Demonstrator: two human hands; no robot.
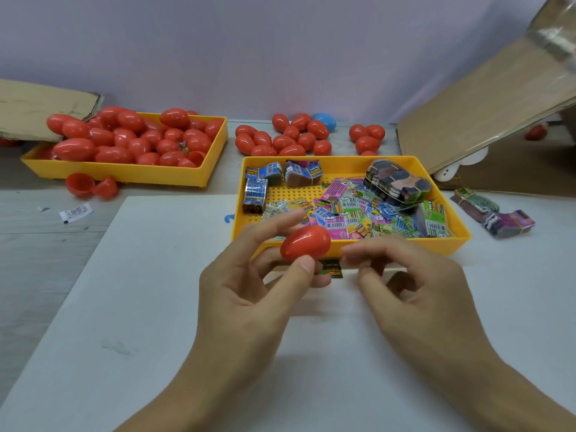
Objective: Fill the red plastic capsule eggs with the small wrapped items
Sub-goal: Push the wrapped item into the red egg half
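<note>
Far left: flattened corrugated cardboard (37, 110) lay against the wall, its edge overhanging the left yellow plastic tray (124, 173). That tray was heaped with glossy closed red capsule eggs (131, 135). In front of its near wall sat two open red egg halves (90, 185), hollow sides visible, touching each other. A small printed paper slip (76, 212) lay flat on the grey table (40, 244), just off the white sheet (124, 291).

My left hand (249, 294) pinched a closed red egg (305, 242) between thumb below and fingers behind; smooth, shiny, tilted with the narrow end to the lower left. It was held just over the near rim of the right tray, above the white sheet. A small green wrapped item (332, 269) lay beneath it, partly hidden by my fingers.

My right hand (414, 285) was beside the egg, fingers loosely curled, holding nothing I could see, fingertips near it but apart.

Behind: loose red eggs (280, 140) clustered on the table, one blue egg (325, 122) among them. The right yellow tray (458, 244) had a perforated floor and held flat printed packets (352, 213), blue boxy wrapped items (255, 191) and a banded dark bundle (396, 182).

Right of it: two more banded bundles (492, 213) on the table, and a cardboard flap (486, 104) with shiny tape leaning over, hiding part of something white.
</note>
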